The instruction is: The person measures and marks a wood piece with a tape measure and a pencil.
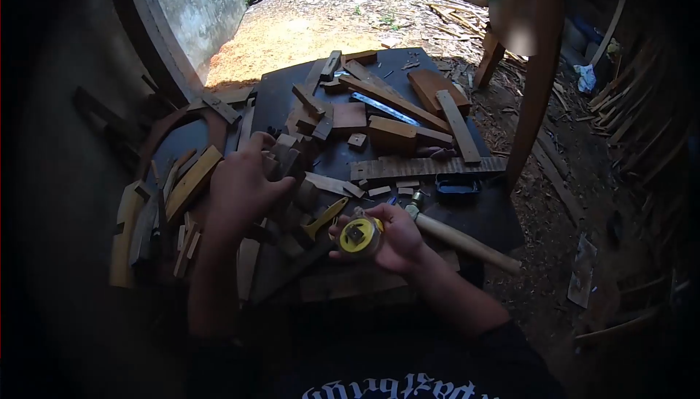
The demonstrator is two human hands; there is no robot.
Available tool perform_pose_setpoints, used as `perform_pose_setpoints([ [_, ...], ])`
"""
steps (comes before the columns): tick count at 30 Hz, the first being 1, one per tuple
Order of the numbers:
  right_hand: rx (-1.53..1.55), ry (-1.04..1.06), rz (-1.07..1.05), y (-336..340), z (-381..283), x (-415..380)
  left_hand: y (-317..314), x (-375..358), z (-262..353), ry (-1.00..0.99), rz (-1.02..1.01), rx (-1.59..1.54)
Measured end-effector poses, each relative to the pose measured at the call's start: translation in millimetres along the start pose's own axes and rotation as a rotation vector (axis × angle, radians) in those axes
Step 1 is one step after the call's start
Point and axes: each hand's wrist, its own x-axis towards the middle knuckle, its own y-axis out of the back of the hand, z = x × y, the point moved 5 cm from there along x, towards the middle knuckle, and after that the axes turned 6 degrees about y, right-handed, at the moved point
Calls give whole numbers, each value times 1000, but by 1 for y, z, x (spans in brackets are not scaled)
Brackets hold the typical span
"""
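Observation:
My left hand (249,184) is over a pile of small wooden blocks (286,157) at the left of the dark table. Its thumb is stretched out away from the index finger, and the other fingers are partly hidden. In my right hand (399,237), held palm up near the table's front, is a round yellow case (360,236) with a clear rim and a dark square piece in its middle. A yellow-handled paintbrush (326,218) lies between my hands. Beside my right hand rests a hammer (467,244) with a wooden handle.
Wooden offcuts and a metal ruler (385,109) cover the far part of the table (273,100). A dark blue tray (458,184) stands at the right. An upright wooden post (538,85) rises along the right edge. Hand tools and wood pieces (191,184) crowd the left side.

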Motion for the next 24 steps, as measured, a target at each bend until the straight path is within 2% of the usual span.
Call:
perform_pose_setpoints([
  [2, -76, 76, -41, -4, -10, 1, 3, -2, 1, 12, -4, 45],
  [4, -74, 7, -70, -1, -14, 6, 1, -1, 0, 19, 21, 101],
  [7, -186, 65, -218, -10, -25, 10, 1, -1, -1, 10, 30, 85],
  [10, -348, 148, -227, -33, -41, 20, 2, -1, 0, 14, 30, 104],
  [15, -555, 239, -143, -86, -61, 43, 1, 0, 0, 18, 3, 88],
  [18, -716, 238, -162, -108, -65, 65, 1, -2, 2, 22, 6, 78],
  [19, -764, 229, -85, -120, -64, 63, 2, -3, 2, 23, 6, 77],
  [24, -945, 253, -53, -137, -70, 76, -1, -1, 1, 29, 2, 103],
])
